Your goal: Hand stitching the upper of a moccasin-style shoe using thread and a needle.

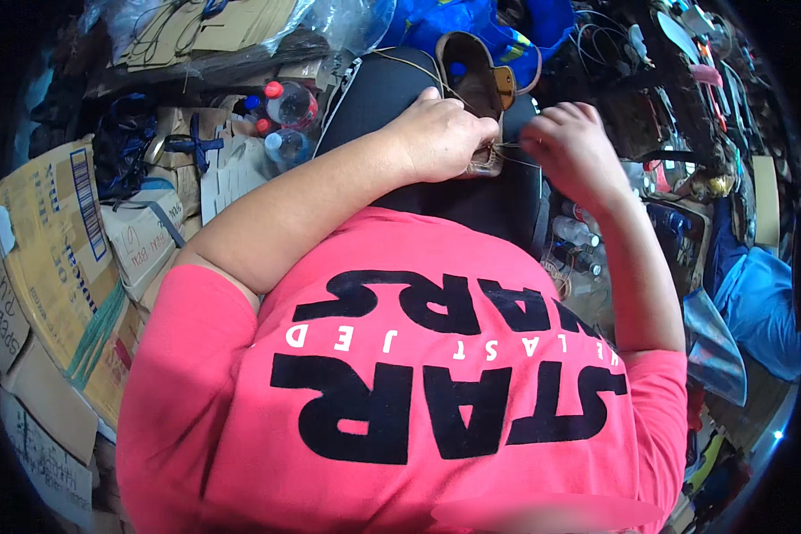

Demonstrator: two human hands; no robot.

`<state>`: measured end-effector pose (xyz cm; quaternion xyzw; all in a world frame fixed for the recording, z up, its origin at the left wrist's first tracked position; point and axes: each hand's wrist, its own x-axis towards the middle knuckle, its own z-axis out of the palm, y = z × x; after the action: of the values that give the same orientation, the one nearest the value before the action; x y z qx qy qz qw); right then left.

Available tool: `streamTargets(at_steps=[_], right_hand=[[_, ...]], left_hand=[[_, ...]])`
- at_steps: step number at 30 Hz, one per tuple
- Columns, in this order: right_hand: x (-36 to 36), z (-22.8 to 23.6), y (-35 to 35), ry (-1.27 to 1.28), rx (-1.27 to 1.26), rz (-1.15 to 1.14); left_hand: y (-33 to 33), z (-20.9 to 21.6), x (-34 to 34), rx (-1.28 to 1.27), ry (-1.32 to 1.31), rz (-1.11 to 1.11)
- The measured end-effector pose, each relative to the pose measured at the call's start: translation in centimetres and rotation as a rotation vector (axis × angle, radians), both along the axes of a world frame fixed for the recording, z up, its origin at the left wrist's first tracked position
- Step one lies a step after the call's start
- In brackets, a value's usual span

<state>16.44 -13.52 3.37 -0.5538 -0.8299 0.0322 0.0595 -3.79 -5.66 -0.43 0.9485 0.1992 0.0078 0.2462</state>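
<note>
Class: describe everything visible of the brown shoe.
The brown shoe looks leathery, with a darker inside and a lighter tan flap at its right side. It lies opening upward on the dark trousers, its rounded end pointing away from the person. The left hand touches its near part, partly covering it; thin thread runs from there toward the right hand.

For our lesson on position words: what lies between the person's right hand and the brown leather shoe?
In the head view, thin, pale thread spans the gap between the right hand and the brown leather shoe.
</note>
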Motion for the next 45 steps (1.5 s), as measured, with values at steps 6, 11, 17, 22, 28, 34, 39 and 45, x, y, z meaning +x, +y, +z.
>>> streamTargets(at_steps=[6,11,17,22,28,34,39,45], right_hand=[[-1.2,-0.9,0.3,-0.123,-0.111,0.116],[2.9,-2.0,-0.7,-0.122,-0.06,0.064],[8.3,-1.7,-2.8,1.055,-0.258,-0.607],[-0.8,0.8,1.8,1.725,-0.365,-0.241],[0.4,1.9,-1.7,0.876,-0.708,-0.388],[17.6,-3.9,-11.7,0.161,-0.422,-0.759],[26.5,-6.2,-19.7,-0.355,-0.56,-0.865],[7.0,-2.9,-4.5,0.68,-0.352,-0.507]], left_hand=[[-0.2,-0.7,-0.7,0.144,-0.082,-0.02],[0.2,-0.4,-6.6,0.367,-0.161,-0.011],[1.6,5.5,-10.1,0.068,-0.445,0.211],[-1.5,7.2,-2.0,-0.508,-0.879,-0.216],[-1.1,3.1,-6.4,-0.247,-0.448,-0.05],[7.3,4.5,-22.6,0.392,0.033,0.688],[8.8,6.1,-26.3,0.565,0.183,0.965],[2.8,1.3,-6.0,0.026,-0.417,0.111]])
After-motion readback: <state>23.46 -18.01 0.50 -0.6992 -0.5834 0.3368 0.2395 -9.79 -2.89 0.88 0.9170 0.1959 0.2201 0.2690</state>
